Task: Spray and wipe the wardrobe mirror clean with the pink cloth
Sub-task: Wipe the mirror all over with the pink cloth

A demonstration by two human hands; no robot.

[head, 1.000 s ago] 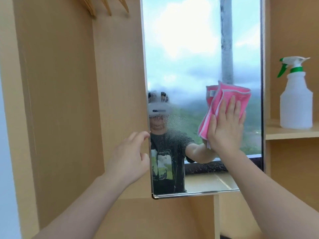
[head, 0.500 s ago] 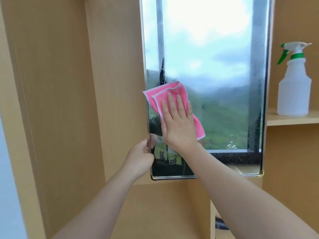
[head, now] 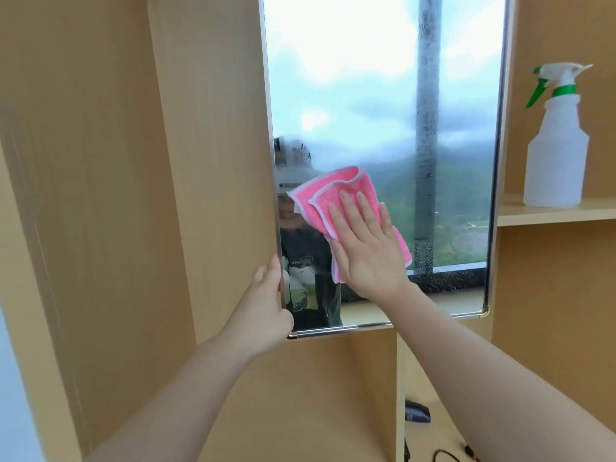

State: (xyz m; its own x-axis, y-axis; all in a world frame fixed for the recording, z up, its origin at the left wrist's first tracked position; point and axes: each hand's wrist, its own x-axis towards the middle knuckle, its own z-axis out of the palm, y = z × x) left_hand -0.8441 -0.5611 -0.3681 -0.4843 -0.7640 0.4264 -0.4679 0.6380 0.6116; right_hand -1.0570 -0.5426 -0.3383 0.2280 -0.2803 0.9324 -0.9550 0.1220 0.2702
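The wardrobe mirror (head: 376, 95) hangs as a tall framed panel in the middle, reflecting sky, green hills and a window frame. My right hand (head: 366, 248) lies flat with straight fingers on the folded pink cloth (head: 336, 190), pressing it against the lower left part of the glass. My left hand (head: 266, 305) grips the mirror's left edge near the bottom corner, its fingers hidden behind the frame. Spray droplets cling to the glass along a vertical strip at the right. A white spray bottle (head: 555, 155) with a green trigger stands on the shelf to the right.
Light wooden wardrobe panels (head: 100, 195) surround the mirror. The wooden shelf (head: 550, 213) juts out at the right. A small dark object (head: 416, 413) and cables lie on the floor below, seen through the gap under the mirror.
My right hand swept the cloth from the mirror's right side to its left, then slightly back right and lower. My left hand reached in and took hold of the mirror's left edge.
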